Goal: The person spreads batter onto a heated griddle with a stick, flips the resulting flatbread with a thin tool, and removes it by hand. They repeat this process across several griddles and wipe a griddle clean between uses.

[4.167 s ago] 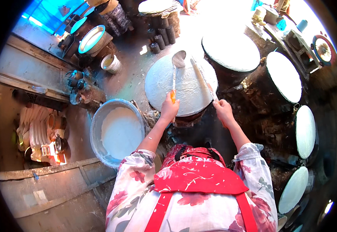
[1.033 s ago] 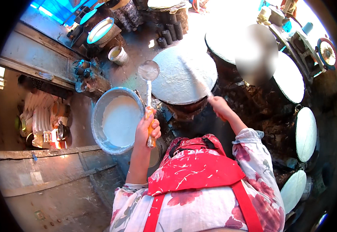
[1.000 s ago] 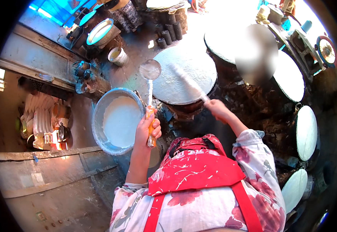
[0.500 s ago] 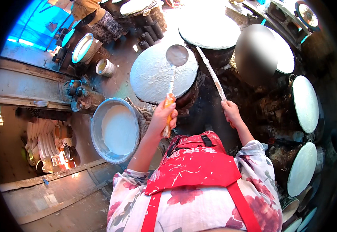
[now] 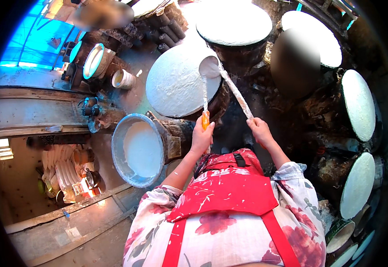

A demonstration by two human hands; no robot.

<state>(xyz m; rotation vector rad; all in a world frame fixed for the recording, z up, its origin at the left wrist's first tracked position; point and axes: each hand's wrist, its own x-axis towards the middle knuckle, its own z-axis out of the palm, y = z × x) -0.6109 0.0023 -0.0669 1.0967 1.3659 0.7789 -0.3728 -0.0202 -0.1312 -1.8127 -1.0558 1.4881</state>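
My left hand is closed round the orange handle of a long ladle. The ladle's round bowl, smeared white, is over the right edge of a wide round griddle-like top coated in white. In my right hand is a long stick crusted with white. Its far end meets the ladle's rim; whether they touch or only overlap, I cannot tell. Left of my left forearm stands a blue-grey basin with thick white liquid in it.
More round white tops stand around: a bright one ahead, others along the right. A blurred patch hides part of the far right. A small bucket stands on the floor far left, near another person. A ledge lies at lower left.
The ladle bowl has moved right and slightly nearer, from above the white top to the stick's end. The stick and my right hand have shifted a little left.
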